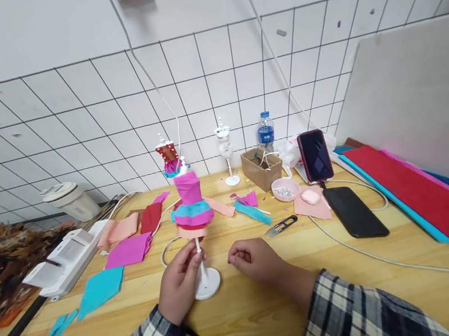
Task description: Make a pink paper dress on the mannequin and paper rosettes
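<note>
A miniature dress form (189, 190) on a white stand stands on the wooden table, wearing a magenta top and a layered skirt of turquoise, magenta and peach. My left hand (179, 280) is wrapped round its white pole, just above the round base (208, 284). To the right of the stand, my right hand (256, 260) rests near the table with its fingers curled in; whether something small is in them is hidden. A pair of thread snips (281, 226) lies beyond my right hand. Behind the form are turquoise (252, 212) and peach (220, 207) fabric strips.
Fabric pieces (129, 250) and a white power strip (72, 257) lie at left. Two more dress forms (224, 142) stand by the wall. Right of them are a bottle (265, 132), cardboard box (262, 169), pink bowl (285, 189), black phone (354, 211) and folded fabric (428, 192).
</note>
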`<state>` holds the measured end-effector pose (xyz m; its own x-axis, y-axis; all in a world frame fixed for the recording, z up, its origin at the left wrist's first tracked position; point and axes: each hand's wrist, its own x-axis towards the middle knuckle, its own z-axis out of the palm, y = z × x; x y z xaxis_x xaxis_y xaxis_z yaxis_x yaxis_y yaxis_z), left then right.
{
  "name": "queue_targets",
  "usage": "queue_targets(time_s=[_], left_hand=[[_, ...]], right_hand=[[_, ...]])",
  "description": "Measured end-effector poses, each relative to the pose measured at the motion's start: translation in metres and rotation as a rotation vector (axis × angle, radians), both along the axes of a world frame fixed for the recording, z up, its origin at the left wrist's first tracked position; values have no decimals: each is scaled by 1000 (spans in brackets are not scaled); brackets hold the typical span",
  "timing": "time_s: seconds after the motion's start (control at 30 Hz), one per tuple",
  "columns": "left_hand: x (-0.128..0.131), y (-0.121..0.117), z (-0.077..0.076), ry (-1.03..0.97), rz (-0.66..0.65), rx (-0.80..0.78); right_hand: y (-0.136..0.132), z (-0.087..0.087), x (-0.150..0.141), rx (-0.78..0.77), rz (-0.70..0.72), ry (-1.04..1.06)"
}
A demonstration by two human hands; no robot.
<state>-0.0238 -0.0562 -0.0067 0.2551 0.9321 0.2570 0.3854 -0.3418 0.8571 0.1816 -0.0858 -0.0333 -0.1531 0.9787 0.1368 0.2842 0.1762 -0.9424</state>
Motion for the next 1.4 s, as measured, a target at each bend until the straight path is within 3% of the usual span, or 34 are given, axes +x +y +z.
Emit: queue_targets(time_s=[0.17, 0.33, 0.43, 0.6, 0.73, 0.83, 0.93, 1.17, 1.27, 1.4], left_hand=[[23, 35, -6, -87, 33, 21], [48, 71, -15, -61, 51, 67], [53, 79, -19, -80, 51, 40], [55, 58, -13, -138, 56, -62], [62, 29, -8, -297, 107, -280], [68, 18, -10, -360, 51, -432], [71, 16, -13, -396, -27, -488], [70, 17, -17, -382, -87, -438], [69, 11, -18, -348, -91, -361], [64, 5, -16, -258, -92, -215]], right_hand=[[3, -2, 0, 51, 6, -202], [16, -8, -2, 50, -81, -158], [23, -12, -3, 28, -88, -104], [22, -9, 1, 142, -181, 54], [21, -3, 1, 239, -249, 286], [24, -1, -1, 96, -206, 526], [26, 2, -3, -47, -196, 723], [18, 30, -11, -232, -246, 1069], [15, 42, -13, -358, -224, 1284], [10, 56, -11, -433, -173, 1396]])
